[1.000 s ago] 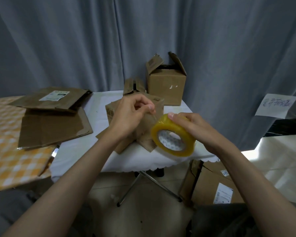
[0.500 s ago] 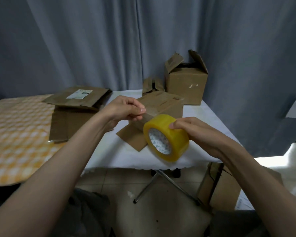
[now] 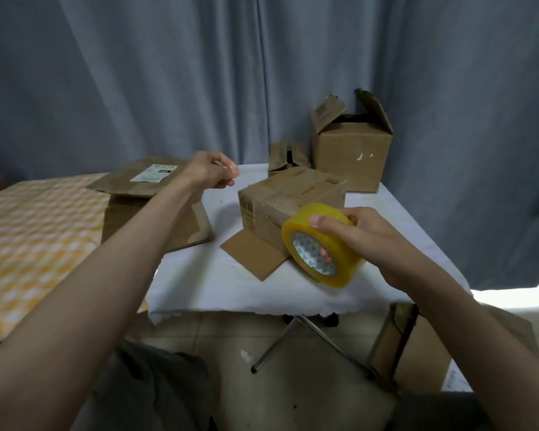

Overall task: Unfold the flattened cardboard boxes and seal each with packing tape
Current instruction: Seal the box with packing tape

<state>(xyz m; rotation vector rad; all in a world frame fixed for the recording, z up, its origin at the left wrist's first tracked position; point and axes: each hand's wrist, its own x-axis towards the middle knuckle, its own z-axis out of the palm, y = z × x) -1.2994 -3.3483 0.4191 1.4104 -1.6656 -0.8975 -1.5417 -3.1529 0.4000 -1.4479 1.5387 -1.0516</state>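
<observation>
One yellow tape roll (image 3: 322, 244), see-through and shiny, sits in the right hand (image 3: 371, 241), fingers curled around it, near the brown box (image 3: 290, 206). The left hand (image 3: 210, 171) pinches its fingertips together, far left.

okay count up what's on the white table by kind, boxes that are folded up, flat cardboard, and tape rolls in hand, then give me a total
Unfolded boxes: 3, the near box, small box, tall box.
Flattened cardboard: 2, labelled sheet, lower sheet.
Tape rolls: 1, tape roll in right hand.
Total: 6
</observation>
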